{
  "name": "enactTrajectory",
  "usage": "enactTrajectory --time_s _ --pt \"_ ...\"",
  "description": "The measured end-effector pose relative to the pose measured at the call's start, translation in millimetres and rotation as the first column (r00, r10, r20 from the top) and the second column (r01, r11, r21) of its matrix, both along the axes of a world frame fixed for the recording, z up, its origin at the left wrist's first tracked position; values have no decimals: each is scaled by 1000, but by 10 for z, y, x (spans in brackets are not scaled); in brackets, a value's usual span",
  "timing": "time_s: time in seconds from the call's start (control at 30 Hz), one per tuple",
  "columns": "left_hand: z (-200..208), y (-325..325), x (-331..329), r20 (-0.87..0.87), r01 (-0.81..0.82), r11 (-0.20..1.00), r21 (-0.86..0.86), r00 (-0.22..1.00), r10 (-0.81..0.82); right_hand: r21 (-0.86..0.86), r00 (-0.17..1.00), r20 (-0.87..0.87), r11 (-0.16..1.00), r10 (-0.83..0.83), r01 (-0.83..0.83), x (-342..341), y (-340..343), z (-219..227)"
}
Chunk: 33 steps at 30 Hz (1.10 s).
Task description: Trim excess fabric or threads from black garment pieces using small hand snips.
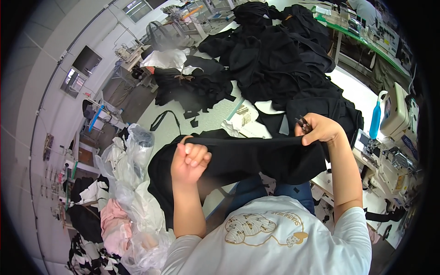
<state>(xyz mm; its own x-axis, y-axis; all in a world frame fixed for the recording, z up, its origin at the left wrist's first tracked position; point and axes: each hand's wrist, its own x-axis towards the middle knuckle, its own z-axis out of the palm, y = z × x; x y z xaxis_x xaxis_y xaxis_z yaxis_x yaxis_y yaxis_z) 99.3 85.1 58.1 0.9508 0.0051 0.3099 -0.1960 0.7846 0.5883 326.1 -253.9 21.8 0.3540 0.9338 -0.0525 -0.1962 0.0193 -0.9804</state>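
A black fabric piece (pixel 256 158) is stretched sideways in front of my body, its upper edge nearly straight between my two hands. My left hand (pixel 189 160) has its fingers curled in and grips the left end of that edge. At the other end, my right hand (pixel 323 128) pinches the cloth between thumb and fingers. Small dark thread snips (pixel 301 123) also sit in my right hand, with their tips sticking out past the fingers. Part of the cloth hangs down on the left beside my forearm.
A large heap of black garments (pixel 279 59) covers the far table. Black scraps (pixel 192 85) and white paper (pixel 247 119) lie nearer. To the right stands a sewing machine (pixel 394 114) with a blue-handled tool (pixel 376 120). Clear plastic bags of cloth (pixel 137 197) are at the left.
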Motion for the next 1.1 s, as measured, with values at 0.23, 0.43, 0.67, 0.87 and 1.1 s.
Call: enactTrajectory --time_s 0.23,0.43,0.67,0.87,1.1 --pt "115 130 -29 30 -237 964 -121 970 243 -48 996 16 995 -90 90 68 -84 -152" --pt "-141 -835 377 78 -272 636 722 945 317 1 996 66 998 -67 67 -306 454 144" --pt "-22 -813 339 -12 -242 502 830 893 450 -23 997 75 1000 -2 3 -379 443 199" --pt "110 -404 52 -4 -364 658 659 873 487 -8 999 32 1000 -18 19 -223 213 94" --pt "268 -196 -149 90 -467 632 619 841 533 11 1000 17 1000 13 -13 -133 98 76"
